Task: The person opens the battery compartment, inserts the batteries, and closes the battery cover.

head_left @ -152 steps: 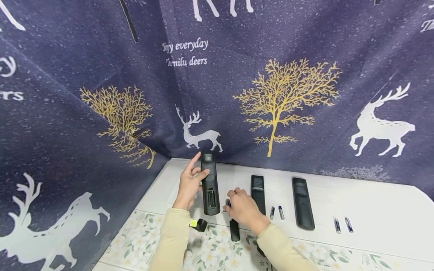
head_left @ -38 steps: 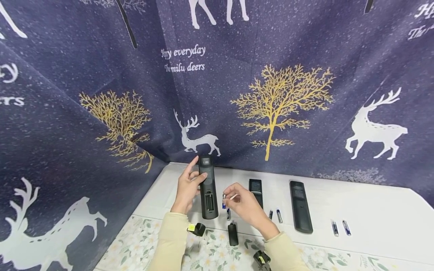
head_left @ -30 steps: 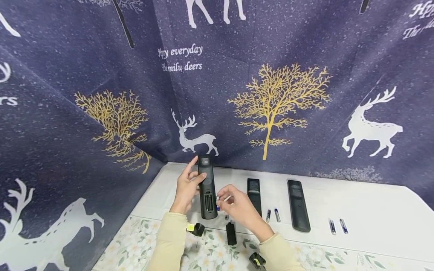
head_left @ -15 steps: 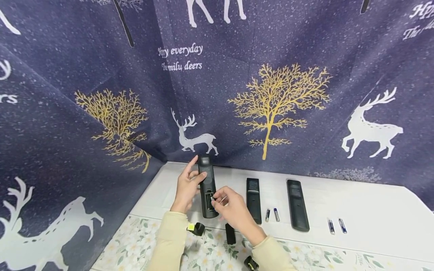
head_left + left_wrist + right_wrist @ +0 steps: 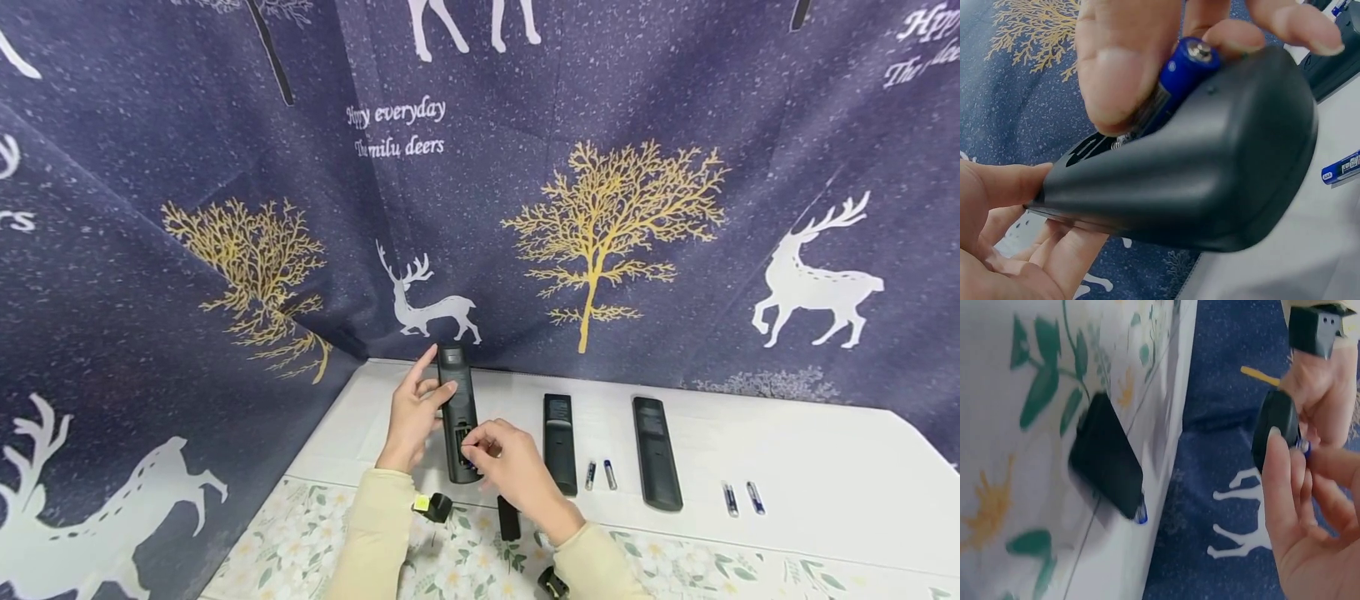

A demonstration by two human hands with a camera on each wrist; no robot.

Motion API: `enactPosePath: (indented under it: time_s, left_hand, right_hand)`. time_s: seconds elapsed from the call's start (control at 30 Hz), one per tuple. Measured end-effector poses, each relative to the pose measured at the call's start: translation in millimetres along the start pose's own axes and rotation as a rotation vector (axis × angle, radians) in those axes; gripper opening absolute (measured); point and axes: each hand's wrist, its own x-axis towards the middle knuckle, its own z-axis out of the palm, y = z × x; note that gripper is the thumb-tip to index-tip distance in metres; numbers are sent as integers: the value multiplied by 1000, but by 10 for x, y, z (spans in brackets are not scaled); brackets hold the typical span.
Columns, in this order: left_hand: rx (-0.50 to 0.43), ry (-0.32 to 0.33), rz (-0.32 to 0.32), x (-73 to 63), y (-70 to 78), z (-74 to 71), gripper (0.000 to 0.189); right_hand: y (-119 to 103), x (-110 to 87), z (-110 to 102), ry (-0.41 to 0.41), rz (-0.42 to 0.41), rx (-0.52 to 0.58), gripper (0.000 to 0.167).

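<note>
Gripping in left hand point(image 5: 409, 418) a smooth black remote point(image 5: 1179, 194), round-edged, raised above the worktop point(image 5: 810, 450), with back compartment point(image 5: 1090, 150) uncovered. Pinching in right hand point(image 5: 517, 471) a blue battery point(image 5: 1179, 78) with silver tip, tilted at that opening.

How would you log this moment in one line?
left fingers: hold remote | right fingers: pinch battery at open compartment | cover: on table
</note>
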Motion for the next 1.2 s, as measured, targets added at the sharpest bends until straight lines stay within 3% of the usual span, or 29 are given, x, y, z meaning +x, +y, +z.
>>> enactPosePath:
  time_s: [0.3, 0.47, 0.67, 0.8, 1.03, 1.2]
  left_hand:
    - [41, 3, -1, 13, 2, -14, 70]
    - [20, -4, -10, 19, 13, -15, 69]
    - [16, -5, -23, 12, 14, -18, 68]
    - [-3, -5, -30, 16, 9, -19, 68]
    - [-41, -22, -33, 12, 12, -16, 69]
    - [-37, -32, -28, 7, 20, -10, 70]
  right_hand:
    - [25, 19, -234, -185, -40, -31, 27]
    - [48, 28, -246, -143, -109, -101, 22]
    - [79, 39, -213, -83, -156, -102, 24]
    - [76, 47, -195, -50, -104, -68, 36]
    - [57, 55, -176, -37, 21, 44, 71]
    - [60, 51, -177, -41, 42, 78, 77]
